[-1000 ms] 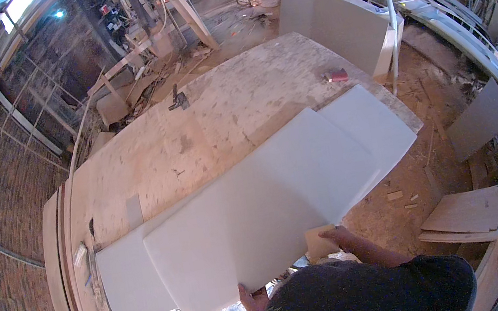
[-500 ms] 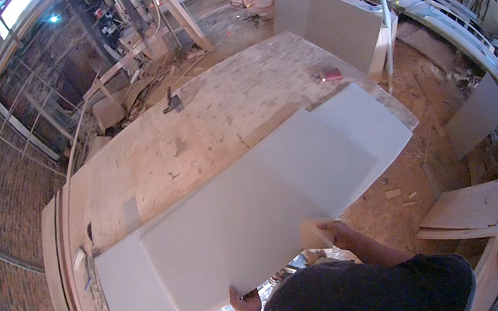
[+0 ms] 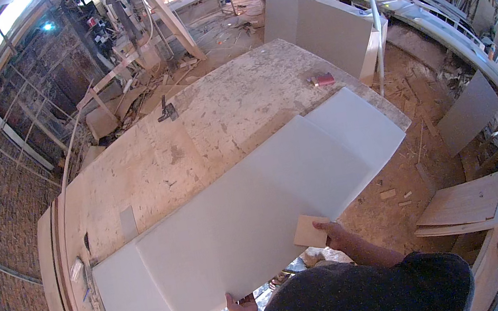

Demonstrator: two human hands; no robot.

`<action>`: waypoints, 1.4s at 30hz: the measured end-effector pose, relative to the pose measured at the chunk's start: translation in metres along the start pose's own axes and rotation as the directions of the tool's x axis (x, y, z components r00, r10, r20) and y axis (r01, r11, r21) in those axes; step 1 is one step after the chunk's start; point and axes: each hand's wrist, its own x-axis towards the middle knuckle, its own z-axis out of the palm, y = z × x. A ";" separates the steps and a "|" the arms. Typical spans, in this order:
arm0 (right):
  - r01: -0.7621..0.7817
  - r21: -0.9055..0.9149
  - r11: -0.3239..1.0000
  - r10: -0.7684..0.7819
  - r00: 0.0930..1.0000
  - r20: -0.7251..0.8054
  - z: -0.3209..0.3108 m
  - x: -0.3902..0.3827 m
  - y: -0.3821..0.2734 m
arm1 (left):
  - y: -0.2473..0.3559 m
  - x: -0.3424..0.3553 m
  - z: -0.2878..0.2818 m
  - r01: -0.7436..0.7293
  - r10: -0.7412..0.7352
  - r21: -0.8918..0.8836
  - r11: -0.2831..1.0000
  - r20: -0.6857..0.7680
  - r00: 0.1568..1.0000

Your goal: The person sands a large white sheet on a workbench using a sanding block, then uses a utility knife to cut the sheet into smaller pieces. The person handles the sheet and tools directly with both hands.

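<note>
A long pale grey panel (image 3: 227, 224) lies on top of another pale grey panel (image 3: 359, 131), whose ends show at both sides. My left hand (image 3: 242, 306) grips the upper panel's near edge, thumb on its face and the other fingers curled under. In my right hand (image 3: 334, 234) is a small square tan piece (image 3: 308, 231), thin like a scrap of board or sandpaper; I cannot tell which. It rests over the panel's near edge, thumb on top, its underside hidden. Both panels lie along the near side of a large stained wooden worktable (image 3: 222, 107).
A black clamp-like tool (image 3: 167, 109) and a small red packet (image 3: 323, 80) lie on the table's far part. A large grey board (image 3: 320, 30) stands beyond it. Cut boards (image 3: 466, 207) are stacked at right. Wood scraps (image 3: 388, 194) litter the floor.
My right hand has brought the tan piece slightly left and up onto the panel's near edge. My left hand keeps its grip. The whole view has shifted a little.
</note>
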 end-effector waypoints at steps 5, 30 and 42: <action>-0.070 0.048 0.996 0.069 0.997 0.030 0.006 -0.011 0.016 | 0.011 0.018 -0.027 -0.026 0.020 0.052 0.998 0.123 0.992; -0.097 0.107 0.990 0.084 0.989 0.123 -0.004 0.001 0.022 | 0.041 0.039 -0.036 0.019 -0.027 0.210 0.978 0.037 0.999; -0.061 0.086 0.994 0.040 0.973 0.228 -0.012 0.014 0.015 | 0.042 0.047 -0.031 0.028 -0.063 0.292 0.956 0.110 0.992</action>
